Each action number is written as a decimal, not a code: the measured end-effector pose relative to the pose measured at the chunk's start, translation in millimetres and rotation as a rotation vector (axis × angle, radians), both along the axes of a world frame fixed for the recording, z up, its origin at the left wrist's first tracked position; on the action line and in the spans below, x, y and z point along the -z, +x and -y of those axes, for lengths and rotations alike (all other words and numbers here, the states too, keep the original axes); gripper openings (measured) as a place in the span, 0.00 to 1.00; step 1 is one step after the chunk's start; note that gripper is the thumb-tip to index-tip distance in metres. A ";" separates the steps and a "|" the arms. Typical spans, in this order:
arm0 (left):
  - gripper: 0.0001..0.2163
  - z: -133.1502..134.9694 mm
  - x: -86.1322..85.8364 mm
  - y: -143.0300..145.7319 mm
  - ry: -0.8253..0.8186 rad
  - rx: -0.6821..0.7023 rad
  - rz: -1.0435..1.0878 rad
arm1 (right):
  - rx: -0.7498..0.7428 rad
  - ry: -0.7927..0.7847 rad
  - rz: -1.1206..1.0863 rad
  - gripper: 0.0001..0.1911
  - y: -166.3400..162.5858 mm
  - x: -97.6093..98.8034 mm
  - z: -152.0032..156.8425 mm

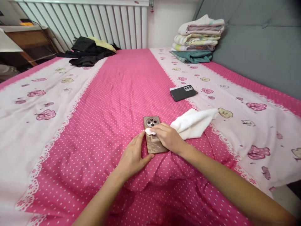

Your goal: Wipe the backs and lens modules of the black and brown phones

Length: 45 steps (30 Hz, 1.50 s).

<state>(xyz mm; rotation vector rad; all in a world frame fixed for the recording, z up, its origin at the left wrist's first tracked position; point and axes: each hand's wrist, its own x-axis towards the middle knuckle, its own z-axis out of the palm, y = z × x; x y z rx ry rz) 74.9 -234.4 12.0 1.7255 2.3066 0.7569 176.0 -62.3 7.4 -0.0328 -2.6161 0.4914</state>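
brown phone (pixel 154 138) on bed, wiping underway: right hand (pixel 167 137) presses white cloth (pixel 191 123) onto it; left hand (pixel 133 156), fingers open, steadies its edge.

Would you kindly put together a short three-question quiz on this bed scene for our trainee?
1. True or false: the right hand presses a white cloth onto the brown phone.
2. Which hand steadies that phone's edge?
A. left hand
B. right hand
3. What colour is the second phone, lying apart on the bedsheet?

Key: 1 true; 2 A; 3 black.
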 end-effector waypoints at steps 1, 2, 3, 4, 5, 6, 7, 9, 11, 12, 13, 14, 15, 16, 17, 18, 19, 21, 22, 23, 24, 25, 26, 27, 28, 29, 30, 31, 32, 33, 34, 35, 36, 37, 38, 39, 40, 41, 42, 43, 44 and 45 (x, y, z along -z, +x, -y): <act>0.35 0.0 0.1 0.1 0.000 0.000 -0.005 | 0.005 0.017 -0.007 0.14 -2.9 1.3 -0.3; 0.36 0.0 0.1 0.1 -0.001 -0.002 -0.011 | 0.011 0.032 -0.013 0.13 -6.1 2.2 -0.5; 0.36 -0.1 0.0 0.0 -0.003 -0.005 -0.015 | 0.018 0.040 -0.016 0.13 -9.7 2.7 -0.7; 0.36 -0.2 -0.2 -0.1 -0.002 -0.009 -0.021 | 0.020 0.046 -0.018 0.13 -13.3 2.9 -1.0; 0.37 -0.4 -0.4 -0.3 0.000 -0.014 -0.026 | 0.017 0.048 -0.016 0.12 -16.9 2.9 -1.3; 0.37 -0.5 -0.6 -0.5 0.004 -0.018 -0.032 | 0.004 0.050 -0.012 0.12 -20.1 2.7 -1.5; 0.37 -0.6 -0.7 -0.7 0.010 -0.022 -0.037 | -0.013 0.051 -0.003 0.13 -22.7 2.6 -1.7; 0.38 -0.7 -0.8 -1.0 0.017 -0.023 -0.045 | -0.046 0.047 0.015 0.13 -25.9 2.1 -1.8; 0.38 -0.8 -0.6 -1.2 0.011 -0.024 -0.050 | -0.072 0.032 0.029 0.13 -26.0 0.6 -1.4; 0.38 -0.7 -0.4 -1.2 0.005 -0.028 -0.053 | -0.088 0.023 0.036 0.13 -24.9 -0.7 -0.9; 0.37 -0.5 -0.1 -1.3 -0.002 -0.034 -0.055 | -0.109 0.012 0.043 0.13 -23.3 -2.5 -0.3; 0.37 -0.3 0.2 -1.3 -0.011 -0.041 -0.058 | -0.135 -0.001 0.049 0.13 -21.0 -4.7 0.6; 0.37 0.0 0.6 -1.4 -0.020 -0.046 -0.061 | -0.164 -0.014 0.056 0.13 -18.2 -7.2 1.7; 0.37 0.4 1.0 -1.4 -0.027 -0.048 -0.062 | -0.195 -0.033 0.060 0.13 -14.8 -9.8 3.0; 0.37 0.8 1.4 -1.5 -0.033 -0.047 -0.061 | -0.227 -0.053 0.065 0.14 -10.8 -12.2 4.4; 0.37 1.1 1.8 -1.5 -0.038 -0.044 -0.059 | -0.264 -0.075 0.071 0.15 -6.4 -14.6 6.0; 0.37 1.3 2.0 -1.5 -0.040 -0.042 -0.057 | -0.285 -0.102 0.074 0.15 -1.6 -16.7 7.5; 0.37 1.4 2.0 -1.4 -0.042 -0.037 -0.059 | -0.304 -0.161 0.106 0.15 8.3 -20.7 10.3; 0.36 1.4 1.7 -1.2 -0.041 -0.037 -0.063 | -0.310 -0.183 0.134 0.16 13.0 -22.8 11.4; 0.36 1.2 1.2 -1.1 -0.041 -0.037 -0.068 | -0.309 -0.204 0.161 0.17 17.3 -25.1 12.2; 0.36 1.0 0.7 -0.9 -0.041 -0.037 -0.072 | -0.319 -0.220 0.191 0.17 21.0 -27.5 12.8; 0.35 0.9 0.2 -0.7 -0.043 -0.039 -0.074 | -0.334 -0.231 0.230 0.18 24.1 -30.0 13.1; 0.35 0.7 -0.2 -0.6 -0.046 -0.042 -0.073 | -0.343 -0.237 0.268 0.19 26.5 -32.4 13.2; 0.35 0.6 -0.5 -0.6 -0.049 -0.045 -0.072 | -0.348 -0.237 0.299 0.19 28.4 -34.7 13.1; 0.35 0.6 -0.5 -0.7 -0.051 -0.046 -0.071 | -0.351 -0.234 0.322 0.20 29.7 -36.5 12.8; 0.35 0.6 -0.5 -0.9 -0.052 -0.046 -0.070 | -0.349 -0.229 0.338 0.20 30.8 -38.0 12.5; 0.35 0.6 -0.3 -1.2 -0.051 -0.046 -0.070 | -0.342 -0.219 0.346 0.20 31.6 -39.2 11.9; 0.35 0.5 -0.1 -1.5 -0.050 -0.045 -0.069 | -0.331 -0.206 0.352 0.20 32.2 -39.9 11.0; 0.35 0.5 -0.1 -1.7 -0.052 -0.045 -0.068 | -0.315 -0.187 0.355 0.19 32.9 -40.5 9.7; 0.35 0.5 -0.1 -1.9 -0.057 -0.046 -0.066 | -0.293 -0.166 0.356 0.19 33.7 -40.9 8.0; 0.35 0.5 -0.4 -1.9 -0.066 -0.048 -0.064 | -0.268 -0.145 0.359 0.19 34.6 -41.2 5.6; 0.35 0.4 -0.9 -1.9 -0.075 -0.050 -0.061 | -0.238 -0.128 0.361 0.19 35.7 -41.4 2.7; 0.35 0.4 -1.6 -1.8 -0.084 -0.051 -0.059 | -0.208 -0.116 0.365 0.19 36.8 -41.7 -0.7; 0.35 0.4 -2.3 -1.6 -0.093 -0.052 -0.056 | -0.178 -0.110 0.375 0.19 38.0 -41.9 -4.3; 0.35 0.4 -3.0 -1.3 -0.098 -0.050 -0.054 | -0.149 -0.106 0.387 0.18 39.1 -42.1 -7.9; 0.35 0.3 -3.5 -1.1 -0.102 -0.048 -0.054 | -0.122 -0.104 0.397 0.18 40.1 -42.1 -11.3; 0.35 0.3 -3.9 -0.9 -0.101 -0.049 -0.055 | -0.102 -0.103 0.402 0.17 40.8 -42.1 -14.1; 0.35 0.2 -4.1 -0.8 -0.100 -0.048 -0.055 | -0.089 -0.102 0.403 0.17 41.2 -42.0 -16.3; 0.35 0.2 -4.1 -0.8 -0.097 -0.048 -0.056 | -0.085 -0.103 0.400 0.17 41.3 -41.9 -17.8; 0.35 0.1 -3.9 -0.9 -0.094 -0.049 -0.056 | -0.088 -0.105 0.394 0.17 41.2 -41.6 -18.6; 0.35 0.2 -3.5 -1.1 -0.091 -0.049 -0.056 | -0.096 -0.108 0.388 0.17 41.0 -41.5 -19.0; 0.35 0.2 -2.9 -1.4 -0.088 -0.050 -0.055 | -0.105 -0.114 0.381 0.17 40.7 -41.4 -19.0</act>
